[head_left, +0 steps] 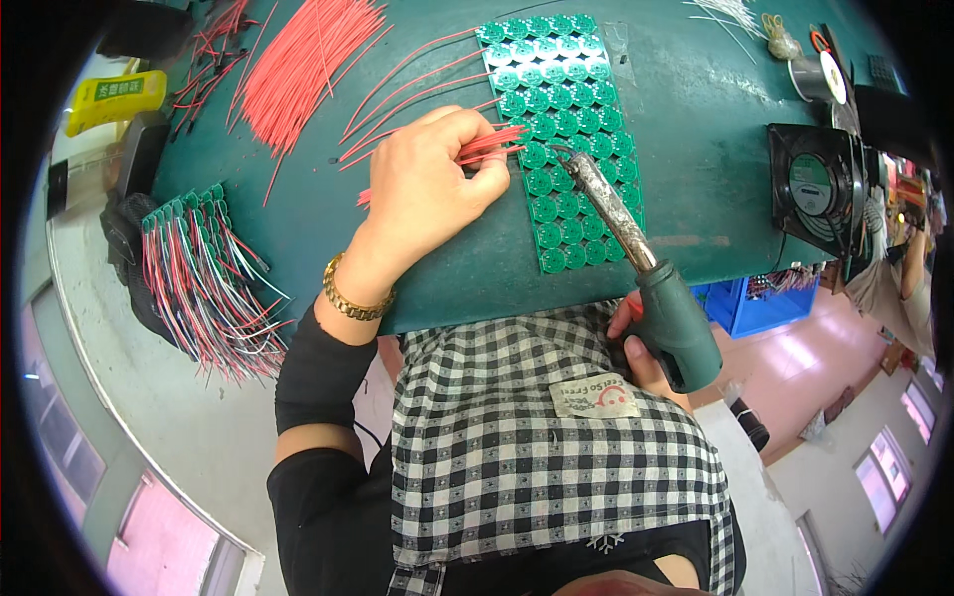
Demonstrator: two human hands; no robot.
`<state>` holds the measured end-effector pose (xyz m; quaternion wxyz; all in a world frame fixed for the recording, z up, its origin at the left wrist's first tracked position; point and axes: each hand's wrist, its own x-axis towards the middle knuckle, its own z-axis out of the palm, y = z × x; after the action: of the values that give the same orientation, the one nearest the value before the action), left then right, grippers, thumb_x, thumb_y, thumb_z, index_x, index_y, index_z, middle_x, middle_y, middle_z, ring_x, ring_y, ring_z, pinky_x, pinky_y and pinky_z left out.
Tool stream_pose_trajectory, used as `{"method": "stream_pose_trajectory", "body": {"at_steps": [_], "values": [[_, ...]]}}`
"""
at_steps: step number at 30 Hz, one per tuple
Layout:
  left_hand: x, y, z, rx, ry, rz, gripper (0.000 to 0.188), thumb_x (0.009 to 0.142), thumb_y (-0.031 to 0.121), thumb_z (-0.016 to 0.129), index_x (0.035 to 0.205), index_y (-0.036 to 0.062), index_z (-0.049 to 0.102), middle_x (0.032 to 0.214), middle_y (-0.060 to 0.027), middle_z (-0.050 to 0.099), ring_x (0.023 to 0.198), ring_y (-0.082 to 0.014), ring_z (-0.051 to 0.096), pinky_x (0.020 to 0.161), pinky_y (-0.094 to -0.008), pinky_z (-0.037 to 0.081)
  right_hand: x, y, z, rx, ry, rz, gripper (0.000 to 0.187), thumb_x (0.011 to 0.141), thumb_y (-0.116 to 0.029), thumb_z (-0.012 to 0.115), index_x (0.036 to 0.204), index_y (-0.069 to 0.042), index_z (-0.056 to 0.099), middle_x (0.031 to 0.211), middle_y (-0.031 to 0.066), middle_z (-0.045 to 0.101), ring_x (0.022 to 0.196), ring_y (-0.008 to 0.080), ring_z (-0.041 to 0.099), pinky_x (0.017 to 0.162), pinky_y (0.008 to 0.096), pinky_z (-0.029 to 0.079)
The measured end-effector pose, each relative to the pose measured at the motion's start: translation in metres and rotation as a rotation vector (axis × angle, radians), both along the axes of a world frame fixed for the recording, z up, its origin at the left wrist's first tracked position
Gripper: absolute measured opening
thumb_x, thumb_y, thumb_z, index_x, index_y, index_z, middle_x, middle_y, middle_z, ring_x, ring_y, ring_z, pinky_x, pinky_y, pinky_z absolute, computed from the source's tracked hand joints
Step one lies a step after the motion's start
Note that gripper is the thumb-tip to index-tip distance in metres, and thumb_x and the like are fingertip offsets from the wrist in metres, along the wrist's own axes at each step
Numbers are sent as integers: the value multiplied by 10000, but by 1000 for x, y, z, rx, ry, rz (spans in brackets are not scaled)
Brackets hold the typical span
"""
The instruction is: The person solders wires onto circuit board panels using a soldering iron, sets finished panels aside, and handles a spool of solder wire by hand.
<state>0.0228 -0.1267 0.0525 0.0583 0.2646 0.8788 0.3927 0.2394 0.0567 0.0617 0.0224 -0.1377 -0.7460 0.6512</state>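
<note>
The left hand (434,184) clutches slim red wires (489,145); the right hand (646,360) grips a mottled metal soldering iron (664,293) over round circuit boards (558,97).

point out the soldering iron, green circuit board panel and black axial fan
soldering iron (660,288), head view: upper part of its green handle
green circuit board panel (565,121), head view: round board near its middle
black axial fan (816,191), head view: its hub

red wires (494,143) bunched | grn PCB (566,121) flat | sldr iron (660,290) tilted o/ PCB
</note>
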Motion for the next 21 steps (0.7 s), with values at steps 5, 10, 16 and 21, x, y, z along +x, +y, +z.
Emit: {"method": "stream_pose_trajectory", "body": {"at_steps": [5, 10, 16, 21], "values": [[0, -1, -2, 12, 25, -21, 100, 711, 168, 663, 736, 74, 640, 711, -38, 593, 565, -210, 568, 518, -335, 431, 6, 1, 1, -6, -60, -55, 219, 806, -215, 628, 901, -19, 611, 747, 66, 605, 672, 180, 594, 635, 299, 474], [11, -1, 0, 221, -67, -16, 98, 691, 110, 687, 760, 51, 649, 811, -2, 595, 553, -139, 544, 507, -302, 432, 15, 0, -6, -44, 9, -68, 305, 824, -308, 619, 936, -24, 620, 763, 62, 615, 666, 193, 592, 630, 317, 468], [10, -5, -1, 111, -33, -148, 109, 680, 12, 677, 784, 16, 644, 905, -21, 586, 599, -66, 491, 521, -208, 397, 26, 8, -20, 23, 13, 96, 387, 814, -363, 603, 1000, -24, 619, 806, 62, 637, 720, 203, 620, 684, 313, 488], [9, -2, -4, 107, 5, -133, 85, 670, 78, 678, 741, 50, 639, 825, 20, 602, 555, -105, 542, 518, -255, 452, 26, 7, -15, -43, -112, 68, 348, 792, -321, 592, 988, -37, 632, 820, 57, 648, 756, 228, 628, 706, 323, 498]]}}
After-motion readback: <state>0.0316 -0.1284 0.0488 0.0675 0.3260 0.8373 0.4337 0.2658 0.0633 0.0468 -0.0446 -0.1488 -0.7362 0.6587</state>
